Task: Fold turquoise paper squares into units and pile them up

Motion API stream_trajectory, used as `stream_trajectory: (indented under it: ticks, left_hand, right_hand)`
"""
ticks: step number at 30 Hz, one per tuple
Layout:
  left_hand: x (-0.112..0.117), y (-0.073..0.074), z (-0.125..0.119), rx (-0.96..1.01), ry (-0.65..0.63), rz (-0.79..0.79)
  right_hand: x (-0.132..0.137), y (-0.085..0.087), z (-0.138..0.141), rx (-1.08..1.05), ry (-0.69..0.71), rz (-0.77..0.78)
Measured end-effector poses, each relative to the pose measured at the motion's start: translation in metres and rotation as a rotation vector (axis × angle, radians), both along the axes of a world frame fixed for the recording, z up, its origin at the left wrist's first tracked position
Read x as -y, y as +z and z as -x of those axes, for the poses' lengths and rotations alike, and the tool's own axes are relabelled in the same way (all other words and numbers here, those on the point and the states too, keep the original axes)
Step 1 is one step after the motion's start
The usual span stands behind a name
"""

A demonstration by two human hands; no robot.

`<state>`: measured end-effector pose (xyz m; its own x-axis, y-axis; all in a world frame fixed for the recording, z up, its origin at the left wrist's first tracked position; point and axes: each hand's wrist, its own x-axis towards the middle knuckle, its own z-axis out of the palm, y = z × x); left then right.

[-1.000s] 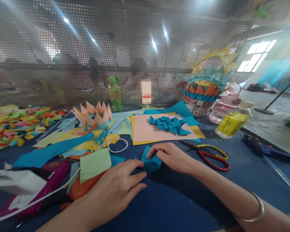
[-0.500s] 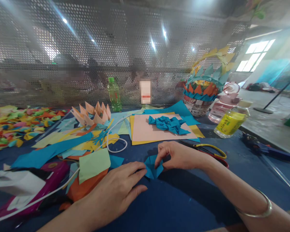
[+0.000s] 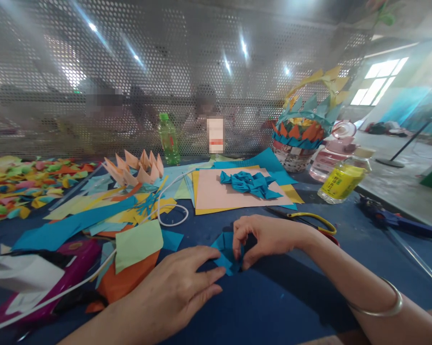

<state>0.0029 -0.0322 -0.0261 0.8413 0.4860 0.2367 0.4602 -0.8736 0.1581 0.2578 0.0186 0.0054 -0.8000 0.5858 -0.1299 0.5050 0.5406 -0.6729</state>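
Note:
A small teal folded paper piece (image 3: 226,251) lies on the dark blue table (image 3: 273,306) between my hands. My right hand (image 3: 266,237) pinches its right side with thumb and fingers closed. My left hand (image 3: 176,290) lies flat beside it, fingers stretched out, fingertips pressing the paper's left edge. A silver bangle (image 3: 379,306) sits on my right wrist.
A pile of folded teal pieces (image 3: 250,183) rests on pink and yellow sheets (image 3: 216,194). Red-and-yellow scissors (image 3: 314,221) lie behind my right hand. A paper basket (image 3: 302,139), glue bottle (image 3: 341,182), green bottle (image 3: 168,139), glue gun (image 3: 391,218), paper scraps (image 3: 25,184) and a white cord (image 3: 167,215) surround them.
My right hand has shifted down and nearer, folding the teal piece into a tighter shape. My left hand stayed flat against its left edge.

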Motion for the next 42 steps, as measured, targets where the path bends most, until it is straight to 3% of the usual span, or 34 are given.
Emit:
stream_trajectory:
  ticks: [20,42]
  left_hand:
    - [0.004,0.003,-0.003,0.024,-0.024,-0.068]
    - [0.003,0.002,-0.005,0.035,-0.011,-0.09]
  right_hand:
    - [0.008,-0.01,0.013,0.004,-0.167,-0.166]
    - [0.008,-0.014,0.014,0.027,-0.14,-0.206]
